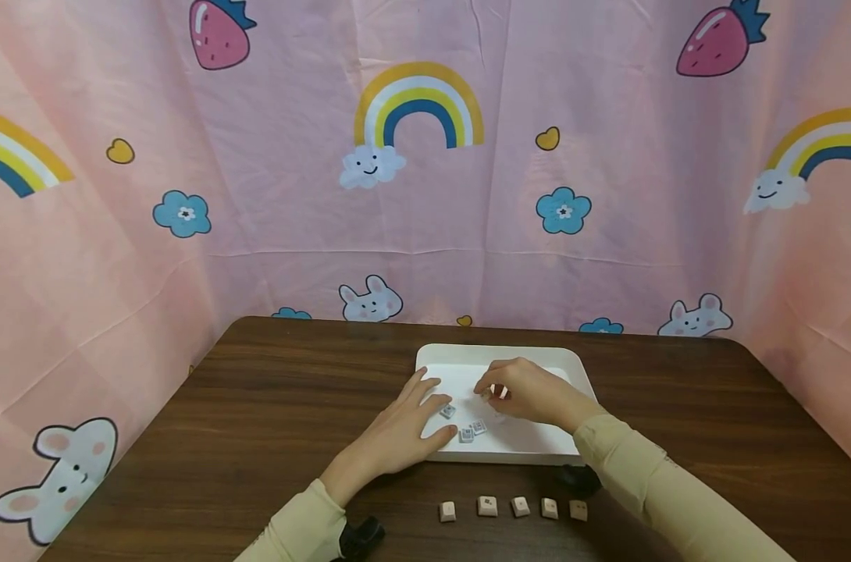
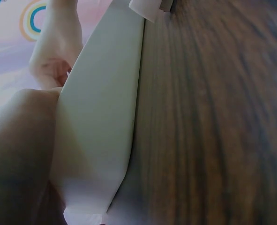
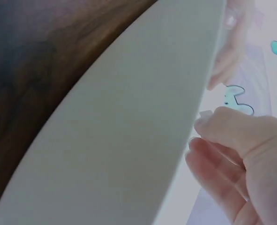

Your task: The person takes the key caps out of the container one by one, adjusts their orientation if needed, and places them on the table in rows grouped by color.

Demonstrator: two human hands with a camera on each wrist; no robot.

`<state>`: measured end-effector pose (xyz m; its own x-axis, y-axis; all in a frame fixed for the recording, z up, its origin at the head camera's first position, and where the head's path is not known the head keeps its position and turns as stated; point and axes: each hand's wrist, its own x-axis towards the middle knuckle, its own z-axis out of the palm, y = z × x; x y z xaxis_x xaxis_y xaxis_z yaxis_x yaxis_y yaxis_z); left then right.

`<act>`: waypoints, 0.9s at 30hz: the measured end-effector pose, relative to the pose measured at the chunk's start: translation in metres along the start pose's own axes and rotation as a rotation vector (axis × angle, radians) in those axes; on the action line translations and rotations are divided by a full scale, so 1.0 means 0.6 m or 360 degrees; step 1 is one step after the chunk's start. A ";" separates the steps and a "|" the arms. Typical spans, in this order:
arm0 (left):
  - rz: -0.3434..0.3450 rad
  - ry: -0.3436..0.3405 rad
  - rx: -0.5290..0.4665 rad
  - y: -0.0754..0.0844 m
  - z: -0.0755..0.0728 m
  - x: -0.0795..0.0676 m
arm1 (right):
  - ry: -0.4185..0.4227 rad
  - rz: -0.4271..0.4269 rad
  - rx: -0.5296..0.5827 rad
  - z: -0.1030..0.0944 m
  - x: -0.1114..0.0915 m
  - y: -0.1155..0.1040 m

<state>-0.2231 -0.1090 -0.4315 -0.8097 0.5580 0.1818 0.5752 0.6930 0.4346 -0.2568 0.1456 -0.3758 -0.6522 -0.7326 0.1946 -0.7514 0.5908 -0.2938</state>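
Observation:
A shallow white tray [image 1: 538, 445] holds several small grey-white keycaps; two of them [image 1: 466, 435] lie close together near its front left. Another keycap [image 1: 448, 410] sits beside the left fingertips. My left hand [image 1: 400, 429] spreads its fingers over the tray's left rim and holds nothing visible. Over the middle of the tray, my right hand [image 1: 531, 393] pinches what appears to be a small pale keycap, mostly hidden by the fingers. The right wrist view shows that hand's curled fingers and thumb [image 3: 222, 126] just past the tray wall.
A row of several cream keycaps [image 1: 487, 506] lies on the dark wooden table [image 1: 313, 390] in front of the tray. Behind the table hangs a pink printed curtain [image 1: 278, 156]. Dark wrist straps [image 1: 361, 538] sit at both cuffs.

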 end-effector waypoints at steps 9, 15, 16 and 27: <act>0.0022 -0.0004 -0.0022 0.003 -0.002 0.005 | 0.0154 0.0115 0.0006 -0.015 -0.056 0.011; 0.0030 -0.0005 -0.0022 0.002 -0.002 0.004 | 0.0267 0.0179 0.0124 -0.017 -0.094 0.016; 0.0032 -0.0003 -0.0027 0.002 -0.002 0.003 | 0.0296 0.0169 0.0131 -0.016 -0.100 0.017; 0.0015 0.0014 -0.0038 0.001 -0.002 -0.001 | 0.0766 0.0044 0.0066 0.002 -0.166 0.023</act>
<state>-0.2222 -0.1092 -0.4305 -0.8053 0.5604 0.1935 0.5799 0.6766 0.4538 -0.2019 0.2263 -0.4001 -0.6515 -0.4715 0.5943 -0.7349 0.5867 -0.3401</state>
